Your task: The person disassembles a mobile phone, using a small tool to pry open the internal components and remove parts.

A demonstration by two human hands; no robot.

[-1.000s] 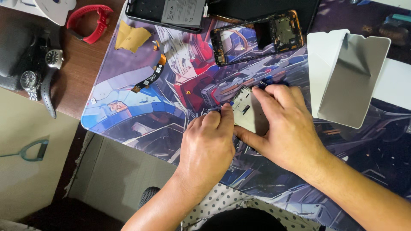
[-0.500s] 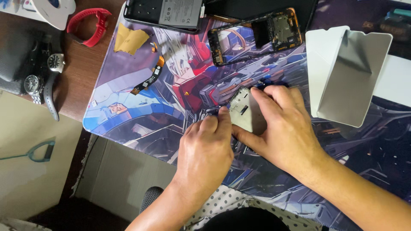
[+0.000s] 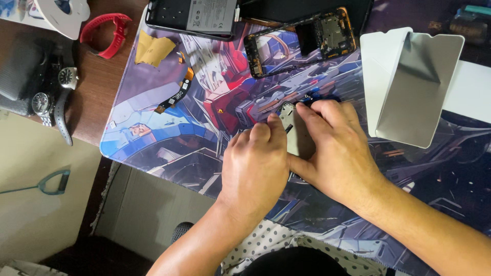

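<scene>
Both my hands meet at the middle of a printed desk mat [image 3: 153,143]. My left hand [image 3: 255,166] and my right hand [image 3: 335,148] together pinch a small pale metal phone part [image 3: 292,128], with a tiny blue piece [image 3: 313,98] at its far end. Most of the part is hidden under my fingers. Beyond it lies an open phone frame with orange edges [image 3: 299,41], and a phone body showing its battery [image 3: 197,18] lies to its left.
Two pale screen sheets [image 3: 414,87] lie at the right. A flex cable [image 3: 176,92] and a yellow tape scrap [image 3: 153,48] sit on the mat's left. Off the mat: a red strap [image 3: 102,33], wristwatches [image 3: 56,94] and a dark pouch [image 3: 20,71].
My hands stay on the small part with only slight finger shifts. The view has drifted a little.
</scene>
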